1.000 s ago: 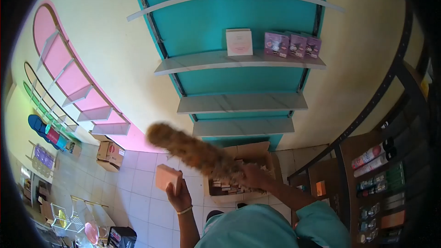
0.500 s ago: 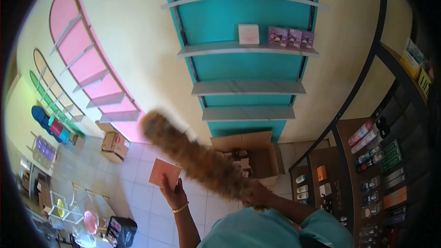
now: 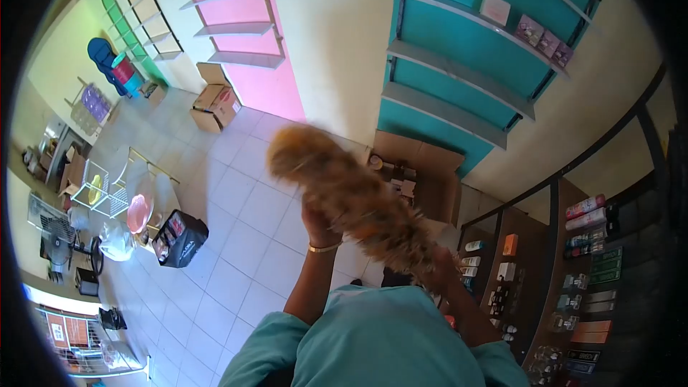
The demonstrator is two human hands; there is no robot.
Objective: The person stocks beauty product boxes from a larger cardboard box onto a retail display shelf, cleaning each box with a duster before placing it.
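A fluffy brown feather duster stretches diagonally across the middle of the view. My right hand is closed around its lower end. Behind the duster's upper part is my left hand, with a gold bracelet at the wrist. The duster covers its fingers and the flat pink box seen in that hand half a second ago. Past the duster, an open cardboard carton on the floor contains several small boxes.
Teal wall shelves carry a pale pink box and purple boxes. Bottles and cartons fill a dark rack on my right. A black bag and a white wire rack stand left on the tiled floor.
My view has turned left. The duster now passes over my left hand, hiding the pink box. My hands have come closer together.
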